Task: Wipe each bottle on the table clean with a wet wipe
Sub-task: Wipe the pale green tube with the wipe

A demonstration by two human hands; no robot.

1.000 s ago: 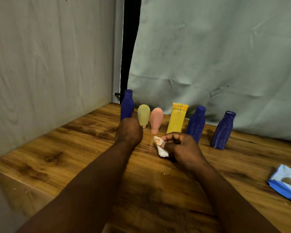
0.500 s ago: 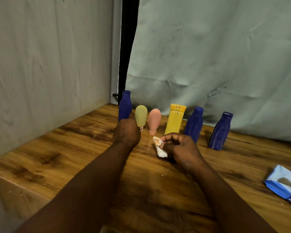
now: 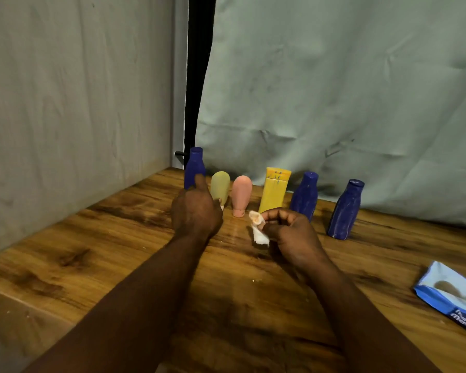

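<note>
Head: crumpled wipe (image 3: 259, 234) in right hand's (image 3: 291, 235) pinch, blue bottle (image 3: 194, 166) in left hand's (image 3: 195, 212) grip.

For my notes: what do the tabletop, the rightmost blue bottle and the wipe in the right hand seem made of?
Tabletop: wood or wood-look laminate, slightly glossy; bold grain, faint reflections.
Rightmost blue bottle: probably plastic, matte; pale scuffs on its sides.
Wipe, pinched by the right hand: thin white nonwoven fabric, limp and crumpled, orange-stained on top.
</note>
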